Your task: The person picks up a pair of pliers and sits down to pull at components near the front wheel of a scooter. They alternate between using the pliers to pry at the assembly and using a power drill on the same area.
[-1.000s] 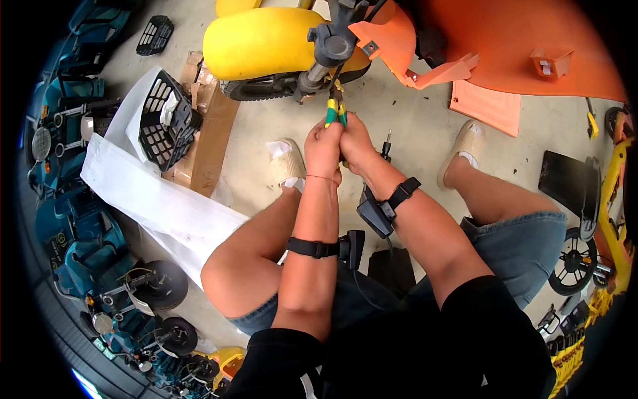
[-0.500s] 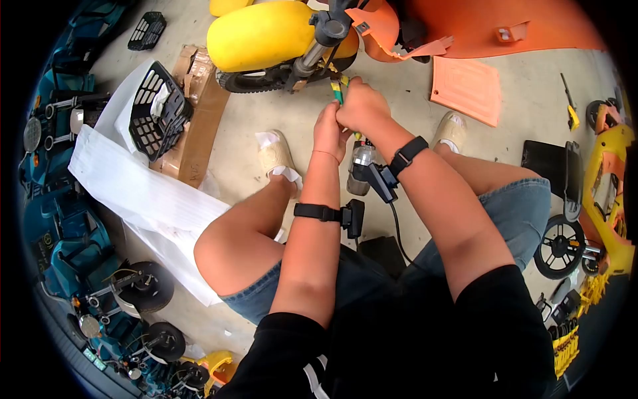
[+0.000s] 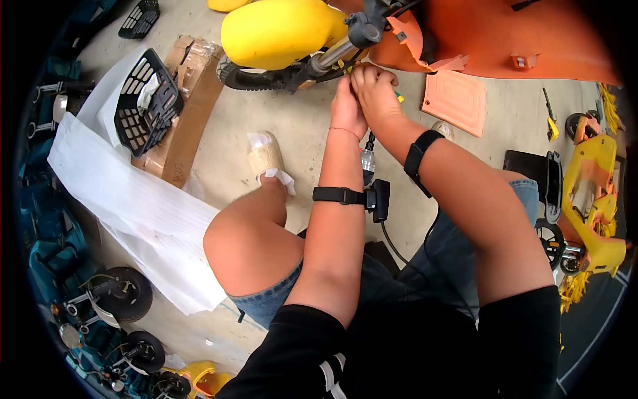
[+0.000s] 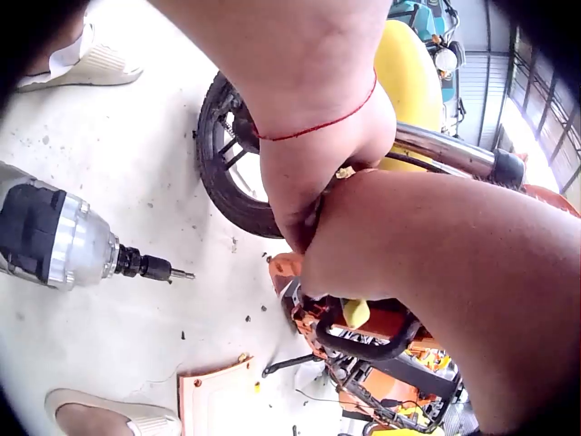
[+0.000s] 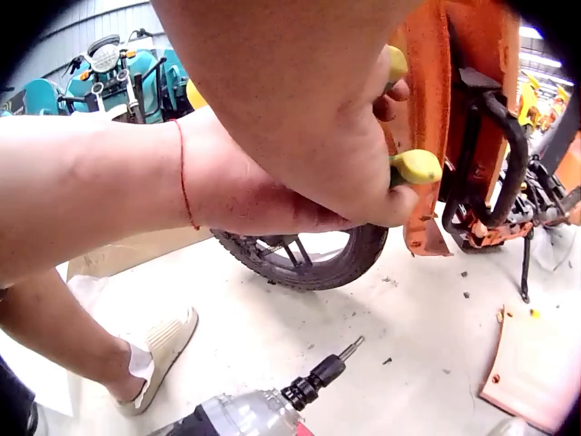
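Note:
In the head view, my right hand (image 3: 376, 94) curls round the pliers, whose yellow handle end (image 3: 400, 97) sticks out. Two yellow handle ends (image 5: 419, 166) emerge from the right hand (image 5: 318, 136) in the right wrist view. Pressed against it is my left hand (image 3: 347, 108), its fingers mostly hidden; what it holds cannot be told. Both hands are beside the fork (image 3: 332, 54) and black wheel (image 3: 256, 76) under a yellow fender (image 3: 279, 33). The pliers' jaws are hidden. The left wrist view shows the left hand (image 4: 313, 173) touching the right.
A power drill (image 4: 77, 238) stands on the floor between the feet, below the hands. An orange panel (image 3: 455, 100) lies to the right. On the left are a black basket (image 3: 147, 106), cardboard (image 3: 193, 120) and white sheeting (image 3: 146, 206). Large orange bodywork (image 3: 498, 40) rises ahead.
The pliers have turned, their handles now pointing rightward instead of toward the body. My right hand has rolled over them, and both hands have moved up closer to the fork.

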`<state>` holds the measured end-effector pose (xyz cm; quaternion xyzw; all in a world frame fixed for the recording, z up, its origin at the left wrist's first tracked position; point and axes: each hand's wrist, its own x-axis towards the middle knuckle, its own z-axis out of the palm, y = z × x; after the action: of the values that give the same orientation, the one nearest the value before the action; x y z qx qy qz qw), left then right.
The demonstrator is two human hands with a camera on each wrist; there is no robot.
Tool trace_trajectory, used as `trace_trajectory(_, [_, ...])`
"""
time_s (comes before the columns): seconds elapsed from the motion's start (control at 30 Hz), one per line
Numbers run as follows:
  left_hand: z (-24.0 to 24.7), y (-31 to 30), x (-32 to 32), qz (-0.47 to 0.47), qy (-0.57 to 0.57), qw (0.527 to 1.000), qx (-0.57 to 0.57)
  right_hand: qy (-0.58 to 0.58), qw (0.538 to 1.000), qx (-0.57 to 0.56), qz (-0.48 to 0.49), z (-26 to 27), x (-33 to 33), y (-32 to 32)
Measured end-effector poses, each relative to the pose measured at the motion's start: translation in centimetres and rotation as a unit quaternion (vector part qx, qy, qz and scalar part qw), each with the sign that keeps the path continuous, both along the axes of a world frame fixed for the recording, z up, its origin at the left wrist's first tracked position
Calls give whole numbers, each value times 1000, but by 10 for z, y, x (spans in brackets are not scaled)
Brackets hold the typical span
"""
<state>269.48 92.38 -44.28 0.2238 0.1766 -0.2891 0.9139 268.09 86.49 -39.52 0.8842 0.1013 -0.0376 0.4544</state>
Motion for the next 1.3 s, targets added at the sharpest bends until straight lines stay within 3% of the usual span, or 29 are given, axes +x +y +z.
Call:
trace_trajectory(0.1, [-6, -9, 6, 15, -2, 998, -55, -2, 999, -43, -9, 11, -10, -1])
trace_trajectory(0.2, [14, 2, 6, -31, -3, 999, -22, -24, 997, -70, -1, 20, -17, -2])
trace_trajectory(0.3, [-9, -18, 16, 7, 1, 993, -114, -26, 998, -47, -14, 29, -11, -3])
trace_trajectory(0.4, [10, -7, 10, -13, -11, 1000, -21, -44, 999, -25, -18, 19, -9, -8])
trace_trajectory(0.5, [-12, 0, 8, -39, 3, 997, 66, -72, 974, 145, -157, 7, -14, -8])
trace_trajectory(0.57, [-16, 12, 1, -46, -6, 997, 65, -13, 907, 339, -249, 5, -16, -14])
trace_trajectory(0.6, [-21, 17, -2, -46, -8, 997, 66, 20, 855, 430, -288, 5, -19, -14])
trace_trajectory(0.63, [-28, 19, -4, -34, -6, 997, 64, 63, 791, 501, -346, 40, -21, -6])
trace_trajectory(0.77, [-33, 27, -5, -119, -32, 992, 28, 95, 691, 610, -377, 16, -24, -19])
trace_trajectory(0.83, [-35, 24, -1, -119, -20, 992, -32, 93, 637, 676, -358, 2, -29, -21])
trace_trajectory(0.93, [-45, 14, 9, -119, 0, 985, -128, 100, 615, 696, -355, -10, -29, -20])
trace_trajectory(0.97, [-49, 11, 11, -105, 3, 985, -137, 118, 567, 721, -382, -10, -33, -23])
trace_trajectory(1.07, [-54, 3, 9, -82, 15, 982, -169, 98, 583, 728, -348, -15, -34, -29])
trace_trajectory(1.17, [-46, -4, 10, -53, 14, 989, -136, 103, 667, 619, -402, 16, -24, -22])
trace_trajectory(1.27, [-39, -14, 12, -45, 19, 990, -135, 12, 812, 430, -394, 4, -32, 1])
trace_trajectory(1.3, [-37, -13, 12, -46, 25, 991, -123, -9, 798, 435, -417, 3, -33, 10])
